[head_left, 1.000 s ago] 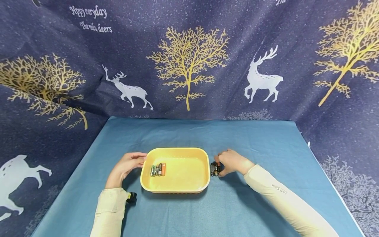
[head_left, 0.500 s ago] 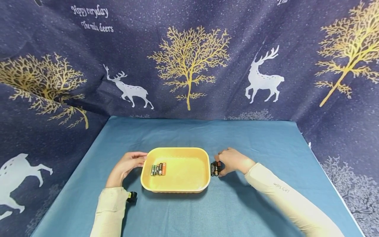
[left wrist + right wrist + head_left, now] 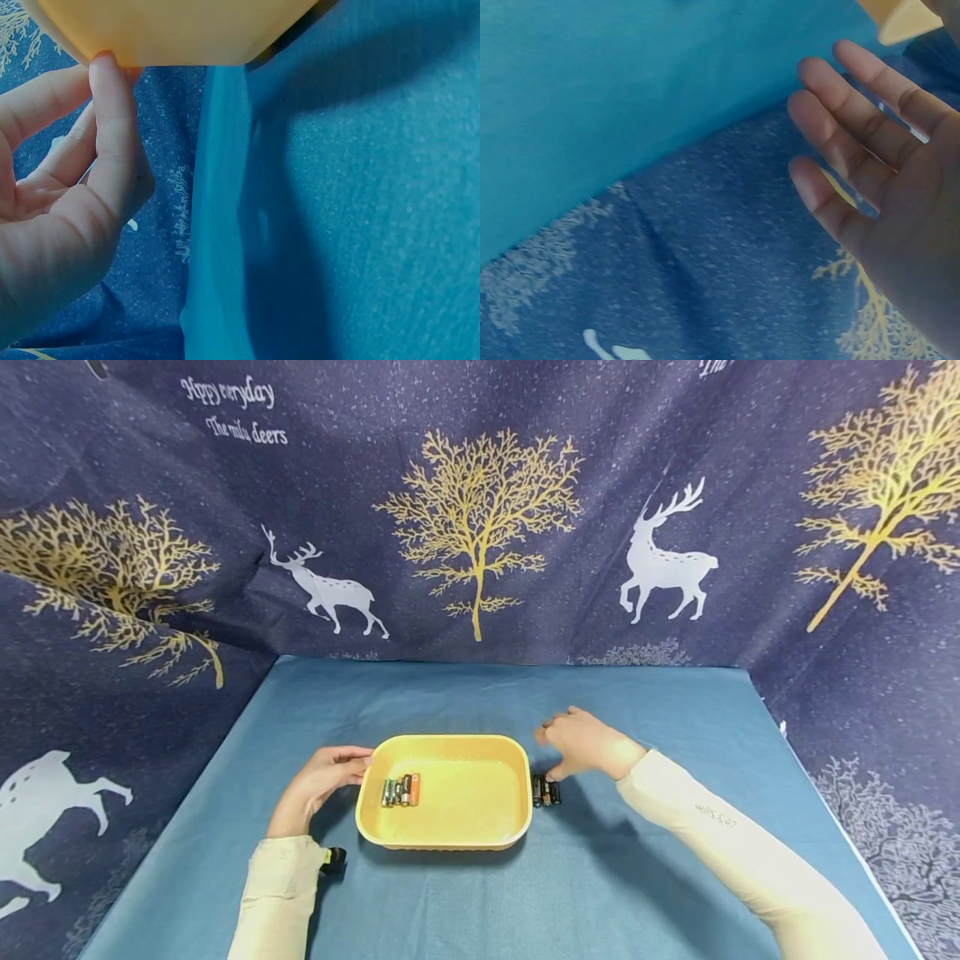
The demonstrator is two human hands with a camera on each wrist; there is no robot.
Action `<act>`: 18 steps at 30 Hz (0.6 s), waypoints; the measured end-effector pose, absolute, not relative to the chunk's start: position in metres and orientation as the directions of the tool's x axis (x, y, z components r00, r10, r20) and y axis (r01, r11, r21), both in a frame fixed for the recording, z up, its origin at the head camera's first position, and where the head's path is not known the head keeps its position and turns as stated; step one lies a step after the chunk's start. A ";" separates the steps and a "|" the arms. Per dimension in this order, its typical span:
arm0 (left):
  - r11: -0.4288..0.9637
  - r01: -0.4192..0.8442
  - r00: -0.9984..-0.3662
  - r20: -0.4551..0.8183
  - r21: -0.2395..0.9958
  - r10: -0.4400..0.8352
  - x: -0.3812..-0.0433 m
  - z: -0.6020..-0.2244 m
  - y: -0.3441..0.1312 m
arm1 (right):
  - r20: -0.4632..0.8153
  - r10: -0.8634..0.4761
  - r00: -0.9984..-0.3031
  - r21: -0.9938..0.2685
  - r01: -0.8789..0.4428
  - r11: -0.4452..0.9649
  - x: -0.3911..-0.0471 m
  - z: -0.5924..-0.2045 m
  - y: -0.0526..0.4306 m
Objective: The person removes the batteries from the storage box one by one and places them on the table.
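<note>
A yellow plastic basin [image 3: 457, 839] stands on the blue cloth in the head view. My left hand [image 3: 322, 781] grips its left edge with thumb and fingers; the left wrist view shows a fingertip pressed against the yellow wall. Inside, at the left, several batteries [image 3: 401, 791] lie side by side in a row, the rightmost one orange. Outside the right wall, a small row of dark batteries [image 3: 545, 793] rests on the cloth. My right hand [image 3: 585, 743] hovers over the far end of that row. Its fingers are extended and hold nothing in the right wrist view [image 3: 900, 165].
Blue cloth [image 3: 637, 710] covers the table. Behind and at both sides hangs a dark blue curtain [image 3: 525, 610] printed with deer and golden trees. A small black device [image 3: 335, 861] is at the left wrist.
My right hand has let go of the batteries and moved up and away from them, its fingers spreading. The left hand and the basin have stayed put.
</note>
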State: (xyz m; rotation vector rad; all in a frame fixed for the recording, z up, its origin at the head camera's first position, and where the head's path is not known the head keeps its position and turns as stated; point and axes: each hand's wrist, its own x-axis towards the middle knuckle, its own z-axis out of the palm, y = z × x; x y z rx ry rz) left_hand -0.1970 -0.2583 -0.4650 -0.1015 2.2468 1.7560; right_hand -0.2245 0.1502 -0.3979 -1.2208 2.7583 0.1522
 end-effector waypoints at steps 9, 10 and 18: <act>0.276 -0.233 -0.955 -0.272 0.933 0.114 -0.197 -0.463 -0.256 | -0.159 -0.751 -0.641 0.054 -0.765 0.641 -0.231 -0.381 0.127; 0.276 -0.236 -0.955 -0.275 0.932 0.110 -0.197 -0.463 -0.256 | -0.157 -0.755 -0.637 0.046 -0.768 0.639 -0.231 -0.379 0.124; 0.267 -0.234 -0.955 -0.272 0.935 0.119 -0.196 -0.461 -0.256 | -0.125 -0.781 -0.612 -0.024 -0.785 0.619 -0.235 -0.366 0.098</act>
